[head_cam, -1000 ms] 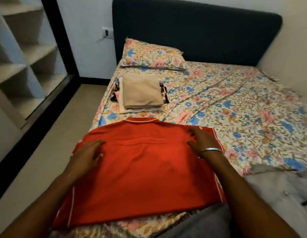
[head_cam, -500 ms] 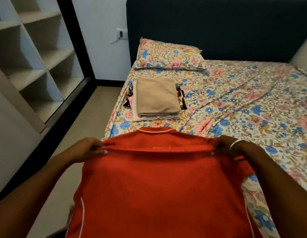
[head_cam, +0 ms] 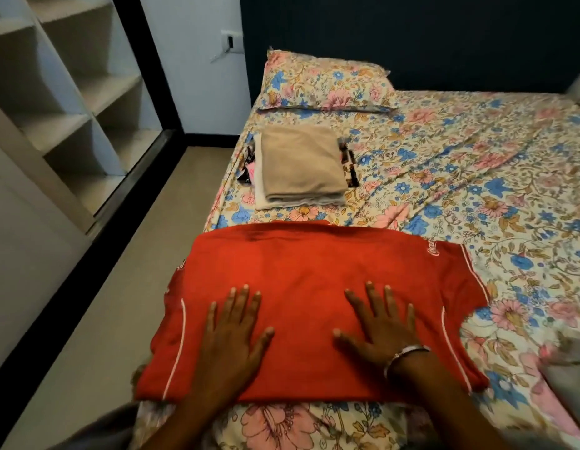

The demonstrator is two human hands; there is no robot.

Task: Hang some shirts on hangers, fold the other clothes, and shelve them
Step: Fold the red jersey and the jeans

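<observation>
Covering most of the view, the bed (head_cam: 476,177) wears a floral sheet, with a dark padded headboard (head_cam: 412,37) rising behind it. Open shelves (head_cam: 71,102) stand to the left of the bed, across a strip of bare floor (head_cam: 126,271), behind a dark frame.

On the near end of the bed lies the red shirt (head_cam: 314,280), folded over on itself into a broad block, with thin white piping down each side and a small white logo at its far right corner (too small to read). Its left edge hangs slightly over the side of the mattress.

At the head of the bed rests a floral pillow (head_cam: 324,82). Between pillow and red shirt sits a stack of folded clothes (head_cam: 298,167), a beige piece on top and patterned cloth peeking out at its sides.

A pale grey garment (head_cam: 567,375) shows at the right edge, blurred.

Both hands lie flat on the red shirt, palms down and fingers spread straight, grasping nothing: the left hand (head_cam: 231,339) toward the shirt's left half, the right hand (head_cam: 379,329) toward its right, well apart. A silver bangle (head_cam: 402,354) circles the right wrist.
</observation>
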